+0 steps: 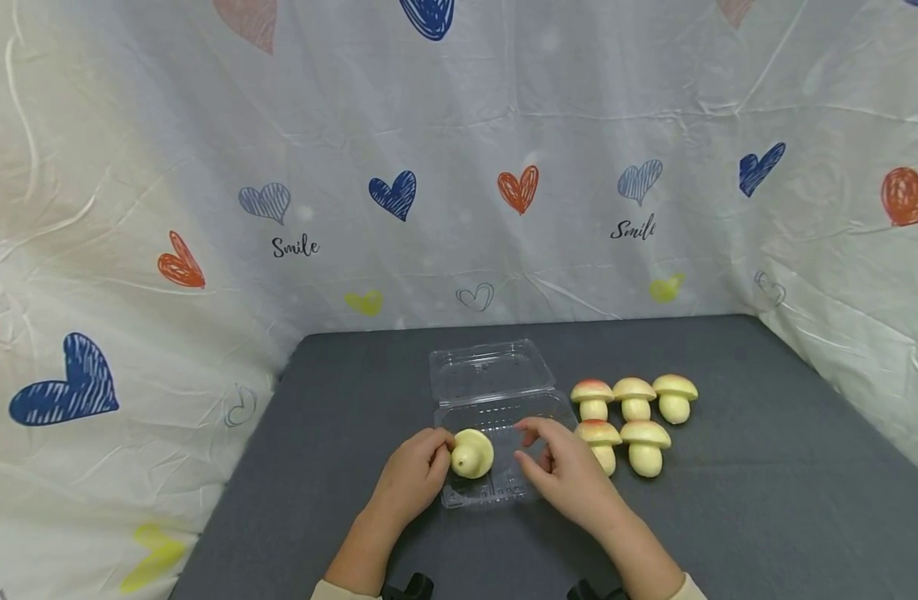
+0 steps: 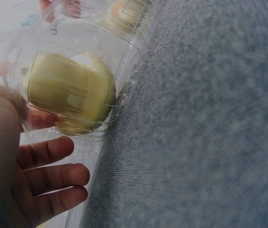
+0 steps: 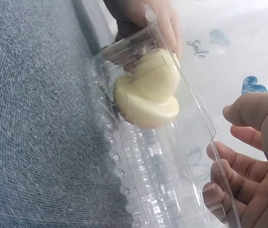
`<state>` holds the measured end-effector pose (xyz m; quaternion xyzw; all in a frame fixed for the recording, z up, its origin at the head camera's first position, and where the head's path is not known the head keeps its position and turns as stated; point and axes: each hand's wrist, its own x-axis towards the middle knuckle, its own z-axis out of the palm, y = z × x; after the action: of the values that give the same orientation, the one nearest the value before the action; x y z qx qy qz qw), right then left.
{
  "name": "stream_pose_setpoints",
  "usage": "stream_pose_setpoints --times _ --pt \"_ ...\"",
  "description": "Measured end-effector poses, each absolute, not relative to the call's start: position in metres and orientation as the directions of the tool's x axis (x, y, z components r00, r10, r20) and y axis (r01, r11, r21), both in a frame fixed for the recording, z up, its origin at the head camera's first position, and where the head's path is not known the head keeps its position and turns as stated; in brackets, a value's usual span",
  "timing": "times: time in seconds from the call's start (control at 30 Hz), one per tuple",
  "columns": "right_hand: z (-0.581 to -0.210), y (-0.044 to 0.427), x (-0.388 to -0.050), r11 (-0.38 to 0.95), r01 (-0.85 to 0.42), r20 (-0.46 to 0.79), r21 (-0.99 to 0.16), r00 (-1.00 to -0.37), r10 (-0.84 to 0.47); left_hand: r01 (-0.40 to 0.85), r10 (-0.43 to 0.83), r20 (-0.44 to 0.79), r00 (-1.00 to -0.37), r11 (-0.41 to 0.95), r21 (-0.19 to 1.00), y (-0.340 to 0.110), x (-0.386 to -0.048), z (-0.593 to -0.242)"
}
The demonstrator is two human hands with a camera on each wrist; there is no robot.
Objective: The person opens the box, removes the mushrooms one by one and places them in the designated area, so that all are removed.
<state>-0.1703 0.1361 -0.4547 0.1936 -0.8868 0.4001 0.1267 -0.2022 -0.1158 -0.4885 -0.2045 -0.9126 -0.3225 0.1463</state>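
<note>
A clear plastic clamshell box [image 1: 504, 414] lies with its lid folded back on the dark table. One pale yellow model mushroom [image 1: 471, 454] sits tilted at the box's left side, stem toward me. My left hand [image 1: 415, 472] reaches over the left wall and pinches the mushroom's cap edge. In the left wrist view its other fingers [image 2: 58, 176] stay outside the plastic, and the thumb is hidden. Over the right side of the box, my right hand [image 1: 567, 475] hovers with loosely bent fingers and holds nothing; its fingertips show close to the rim in the right wrist view.
Several more model mushrooms with red-tinged or yellowish caps stand in two rows right of the box, including a front one [image 1: 645, 448] and a back one [image 1: 675, 398]. The dark cloth-covered table [image 1: 766, 467] ends at a heart-printed white curtain [image 1: 459, 250].
</note>
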Motion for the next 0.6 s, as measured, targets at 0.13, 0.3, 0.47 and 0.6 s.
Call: stream_pose_setpoints --times 0.13,0.3,0.47,0.6 --pt "-0.454 0.132 -0.168 0.599 -0.442 0.366 -0.668 -0.896 -0.253 0.473 0.28 0.404 -0.871 0.7 0.534 -0.116 -0.202 -0.488" --pt "-0.456 0.124 -0.166 0.6 -0.465 0.36 -0.651 -0.885 -0.295 0.488 0.276 0.428 -0.86 0.689 0.536 -0.117 -0.201 -0.487" --pt "-0.459 0.116 -0.165 0.605 -0.503 0.373 -0.618 -0.864 -0.338 0.501 0.272 0.449 -0.851 0.675 0.542 -0.117 -0.202 -0.488" --pt "-0.462 0.113 -0.164 0.608 -0.524 0.393 -0.597 -0.851 -0.348 0.503 0.275 0.447 -0.851 0.671 0.544 -0.118 -0.202 -0.489"
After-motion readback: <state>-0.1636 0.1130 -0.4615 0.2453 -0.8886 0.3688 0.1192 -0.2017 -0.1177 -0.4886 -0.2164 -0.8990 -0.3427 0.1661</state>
